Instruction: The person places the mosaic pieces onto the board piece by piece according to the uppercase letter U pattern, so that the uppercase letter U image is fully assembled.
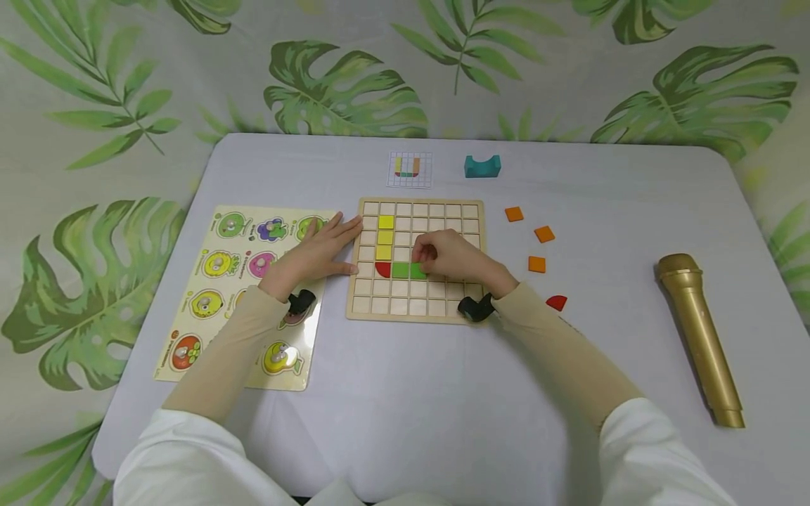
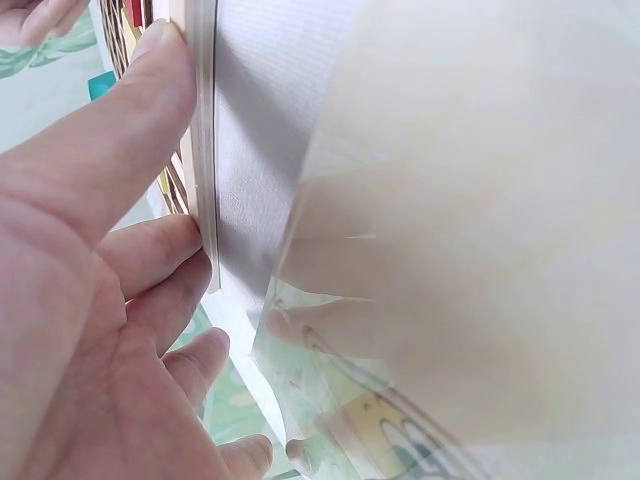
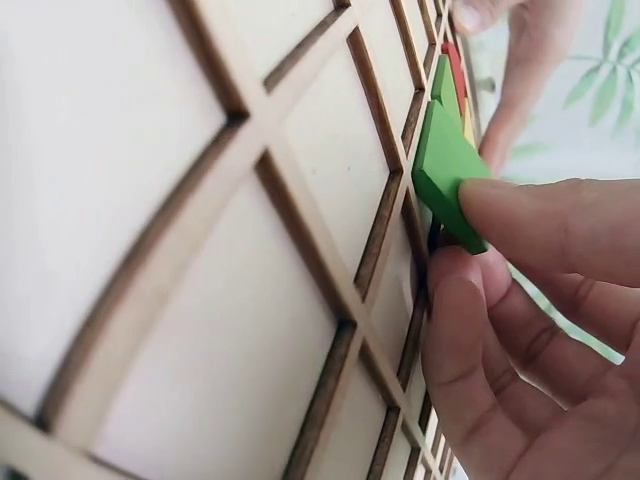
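Fruit board (image 1: 308,341), left on the table (image 1: 443,393): bore tiny printing that was too small to read.
Pattern card (image 1: 410,169), far side: showed a coloured figure that looked like the letter U.

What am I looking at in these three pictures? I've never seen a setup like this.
There is no machine: these are a person's bare left hand and right hand. The wide picture comes from a camera on the head; the two close-ups come from one on each wrist.

On the table lies a wooden grid board with three yellow squares, a red piece and a green square in it. Around it are a fruit puzzle, a pattern card, a teal block, loose orange squares, another red piece and a gold microphone-shaped object.

The right hand's fingers pinch a second green square, tilted at the grid. The left hand touches the board's left edge.
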A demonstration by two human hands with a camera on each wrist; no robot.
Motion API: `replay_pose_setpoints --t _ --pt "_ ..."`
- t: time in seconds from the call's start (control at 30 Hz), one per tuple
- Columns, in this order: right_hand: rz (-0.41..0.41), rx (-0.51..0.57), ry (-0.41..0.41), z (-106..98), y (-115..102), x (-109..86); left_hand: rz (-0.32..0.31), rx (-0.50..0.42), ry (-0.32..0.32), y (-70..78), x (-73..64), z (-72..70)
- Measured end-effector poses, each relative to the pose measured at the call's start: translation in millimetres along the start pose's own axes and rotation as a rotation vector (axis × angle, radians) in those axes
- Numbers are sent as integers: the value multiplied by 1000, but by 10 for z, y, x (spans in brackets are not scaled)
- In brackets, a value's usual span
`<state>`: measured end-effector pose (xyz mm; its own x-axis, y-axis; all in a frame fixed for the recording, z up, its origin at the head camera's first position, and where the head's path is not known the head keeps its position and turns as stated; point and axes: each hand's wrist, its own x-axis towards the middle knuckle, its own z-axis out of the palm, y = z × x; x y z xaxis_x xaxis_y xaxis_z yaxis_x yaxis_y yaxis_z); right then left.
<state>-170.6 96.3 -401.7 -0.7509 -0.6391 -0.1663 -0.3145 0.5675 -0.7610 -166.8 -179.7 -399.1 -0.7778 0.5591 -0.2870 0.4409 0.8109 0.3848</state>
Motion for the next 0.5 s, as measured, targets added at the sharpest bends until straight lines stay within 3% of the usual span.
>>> replay_pose_setpoints --t 0.23,0.5 --pt "-39 -59 25 31 29 2 4 2 0 -14 1 8" --pt "3 46 77 -101 168 -153 7 1 -2 -17 1 6"
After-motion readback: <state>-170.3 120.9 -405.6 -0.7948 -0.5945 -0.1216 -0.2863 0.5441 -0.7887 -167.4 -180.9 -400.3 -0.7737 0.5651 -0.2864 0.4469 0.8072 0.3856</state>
